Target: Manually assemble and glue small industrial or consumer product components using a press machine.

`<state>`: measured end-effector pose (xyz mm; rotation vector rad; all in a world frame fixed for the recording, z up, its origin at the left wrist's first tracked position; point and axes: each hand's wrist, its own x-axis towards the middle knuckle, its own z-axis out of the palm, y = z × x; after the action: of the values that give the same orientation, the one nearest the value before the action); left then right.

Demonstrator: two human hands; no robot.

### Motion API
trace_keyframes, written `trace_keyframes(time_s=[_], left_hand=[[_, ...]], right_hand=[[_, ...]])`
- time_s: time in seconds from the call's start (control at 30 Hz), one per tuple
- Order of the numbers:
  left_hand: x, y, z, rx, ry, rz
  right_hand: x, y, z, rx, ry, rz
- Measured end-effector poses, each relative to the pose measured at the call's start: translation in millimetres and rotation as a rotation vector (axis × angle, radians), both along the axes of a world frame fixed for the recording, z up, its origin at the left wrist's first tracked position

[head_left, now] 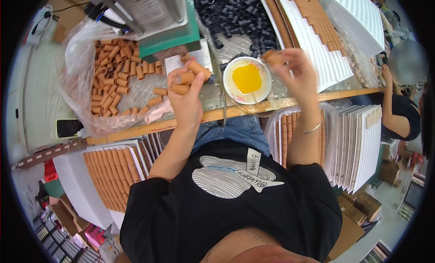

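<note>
Several short brown tubes [184,78] are gathered in my left hand [190,101], whose fingers are closed round them. One of them points toward the bowl and has a dark piece [211,78] at its end. My right hand [298,76], slightly smeared by motion, pinches another brown tube [272,57] just right of the bowl. Between my hands stands a white bowl [229,87] holding yellow liquid [247,79], with a thin stick leaning over its near rim.
A plastic bag [72,77] of loose brown tubes lies left, beside a green-based machine [192,32]. Small black tubular parts [235,14] are heaped behind the bowl. White corrugated trays [312,50] with brown tubes stand right. A phone [69,128] lies left; another person [401,113] sits far right.
</note>
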<state>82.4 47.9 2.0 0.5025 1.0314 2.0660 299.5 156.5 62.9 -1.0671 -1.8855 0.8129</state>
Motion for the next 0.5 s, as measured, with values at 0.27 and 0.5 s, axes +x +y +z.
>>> trace_keyframes(time_s=[0.27, 0.5], left_hand=[[-7, -17, 8, 0.019, 0.324, 0.081], [-61, -12, 4, -0.132, 0.940, 0.180]], right_hand=[[-96, -59, -16, 0.118, -0.124, 0.291], [-119, -29, -41, 0.116, -0.175, 0.345]])
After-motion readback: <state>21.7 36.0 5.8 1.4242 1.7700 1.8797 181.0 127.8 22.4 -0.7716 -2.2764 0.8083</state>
